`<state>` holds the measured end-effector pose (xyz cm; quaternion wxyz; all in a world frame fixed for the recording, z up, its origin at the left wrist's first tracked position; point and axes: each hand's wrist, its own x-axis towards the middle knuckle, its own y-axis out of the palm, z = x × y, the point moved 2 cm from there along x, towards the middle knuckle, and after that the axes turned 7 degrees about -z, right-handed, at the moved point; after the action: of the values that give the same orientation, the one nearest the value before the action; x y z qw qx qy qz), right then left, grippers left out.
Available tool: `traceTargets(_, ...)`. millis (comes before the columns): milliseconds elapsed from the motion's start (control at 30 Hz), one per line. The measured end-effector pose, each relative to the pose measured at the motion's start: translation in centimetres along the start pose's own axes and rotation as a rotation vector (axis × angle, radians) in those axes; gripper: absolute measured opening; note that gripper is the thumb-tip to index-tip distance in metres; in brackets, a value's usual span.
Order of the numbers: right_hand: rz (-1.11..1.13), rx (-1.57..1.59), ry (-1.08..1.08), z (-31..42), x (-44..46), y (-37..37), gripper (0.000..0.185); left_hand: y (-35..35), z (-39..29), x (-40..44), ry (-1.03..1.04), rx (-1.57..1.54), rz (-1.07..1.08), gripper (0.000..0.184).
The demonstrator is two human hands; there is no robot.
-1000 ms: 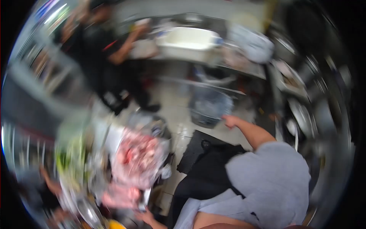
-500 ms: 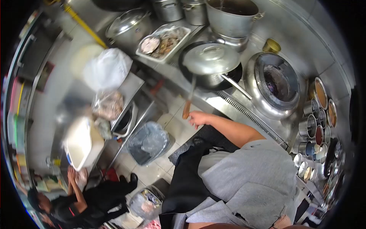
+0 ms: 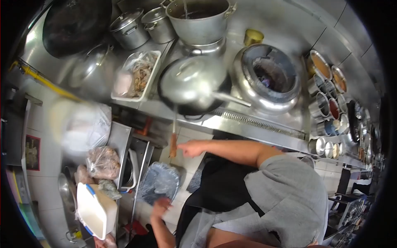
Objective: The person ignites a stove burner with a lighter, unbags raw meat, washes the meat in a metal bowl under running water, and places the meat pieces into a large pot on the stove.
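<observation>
My right hand reaches out with its index finger extended and its palm empty. Its fingertip is close beside a wooden handle on a thin metal rod; I cannot tell whether they touch. That rod runs up to a dark wok, under a domed metal lid. A second, bare metal handle sticks out of the wok on the right. My left hand, slightly blurred, is raised near a bin lined with a clear bag; its fingers look loosely apart and hold nothing I can see.
A wok burner glows faintly right of the wok. Behind stands a large pot under running water. A white tray of food sits left. Sauce tins line the right. A white tub stands lower left, near a co-worker's hand.
My view has turned, so the stove has shifted left. My right hand remains near the wooden handle. My left hand has come into view at the bottom; most of the co-worker has left it.
</observation>
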<state>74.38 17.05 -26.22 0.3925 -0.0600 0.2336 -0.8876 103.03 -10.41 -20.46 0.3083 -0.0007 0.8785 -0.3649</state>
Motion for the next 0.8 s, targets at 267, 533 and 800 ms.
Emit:
traceTargets(267,-0.329,0.546,0.152,1.8,-7.4,-24.5,0.039,-10.4,-31.5,9.9,0.461,-0.553,-0.181,0.023)
traceTargets(533,-1.067,0.812,0.195,-1.0,-10.3,-42.8,0.032,-11.8,-47.9,23.5,0.561,-0.688,-0.143,0.022)
traceTargets(800,-1.108,0.932,-0.033,-1.7,0.8,-54.3,0.050,-21.5,-66.2,52.1,0.833,-0.878,-0.455,0.038)
